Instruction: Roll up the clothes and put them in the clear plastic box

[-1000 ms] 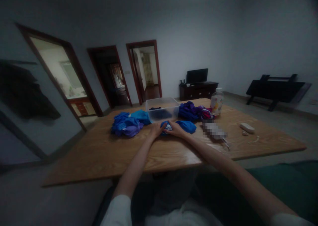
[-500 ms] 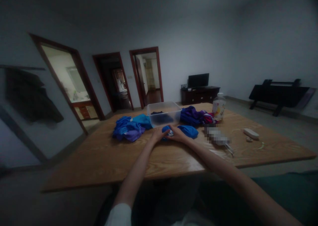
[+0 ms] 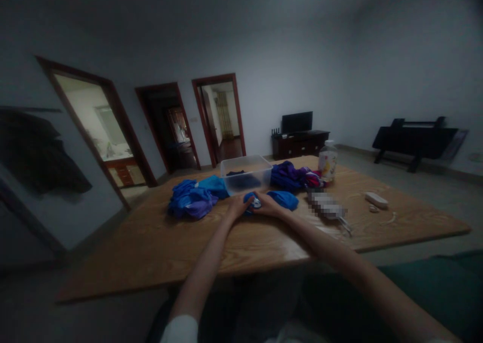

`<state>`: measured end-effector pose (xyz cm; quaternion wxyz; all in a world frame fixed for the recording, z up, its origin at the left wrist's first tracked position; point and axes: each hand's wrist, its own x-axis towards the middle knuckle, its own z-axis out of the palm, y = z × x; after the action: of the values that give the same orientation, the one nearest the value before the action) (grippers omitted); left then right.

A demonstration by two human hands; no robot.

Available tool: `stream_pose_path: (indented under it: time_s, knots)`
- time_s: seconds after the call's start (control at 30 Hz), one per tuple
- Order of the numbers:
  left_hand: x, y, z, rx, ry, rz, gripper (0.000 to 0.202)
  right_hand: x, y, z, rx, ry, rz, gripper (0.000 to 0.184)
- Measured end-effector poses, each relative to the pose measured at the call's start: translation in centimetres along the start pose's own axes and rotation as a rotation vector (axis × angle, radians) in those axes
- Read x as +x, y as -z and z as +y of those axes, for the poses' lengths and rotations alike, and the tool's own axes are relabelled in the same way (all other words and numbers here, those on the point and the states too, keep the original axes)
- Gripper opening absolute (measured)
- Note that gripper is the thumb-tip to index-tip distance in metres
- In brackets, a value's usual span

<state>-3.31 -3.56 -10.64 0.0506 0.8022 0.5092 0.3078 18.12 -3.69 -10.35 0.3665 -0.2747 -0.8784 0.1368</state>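
Observation:
A bunched blue garment (image 3: 284, 199) with a white patch lies on the wooden table (image 3: 181, 257) in front of me. My left hand (image 3: 237, 206) is closed around its left part. From the other side my right hand (image 3: 268, 204) grips the same bundle, thumbs close together on top. Part of the blue cloth spreads out to the right past my right hand. Just behind my hands stands a clear plastic box (image 3: 247, 181) with some dark cloth inside. The fingers' undersides are hidden.
Blue and purple clothes (image 3: 192, 199) lie crumpled on the left; more purple clothes (image 3: 289, 176) lie right of the box. A bottle (image 3: 327, 162) stands at the back right. Nearer are a blurred-out item (image 3: 326, 204) and a white oblong case (image 3: 376, 200).
The view has shifted slightly, so everything sits a little further left. My hands have squeezed or turned the blue bundle slightly, and more of its white patch shows between them.

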Motion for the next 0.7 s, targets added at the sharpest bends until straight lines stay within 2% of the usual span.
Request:
stream_pose_path:
  time_s: [0.2, 0.33, 0.5, 0.7]
  knots:
    - [0.4, 0.7, 0.7, -0.167, -0.053, 0.038, 0.048, 0.4, -0.4, -0.4, -0.224, 0.099, 0.075, 0.052]
    - [0.3, 1.4, 2.2, -0.3, 0.031, -0.015, 0.049, 0.5, 0.0, -0.7, -0.32, 0.135, 0.082, 0.052]
    - [-0.1, 1.6, 3.5, -0.401, 0.077, -0.016, 0.05, 0.5, 0.1, -0.4, -0.269, 0.105, 0.099, 0.06]
    - [0.4, 0.5, 2.5, -0.566, 0.09, 0.0, 0.05, 0.5, 0.5, -0.3, -0.175, 0.076, 0.054, 0.085]
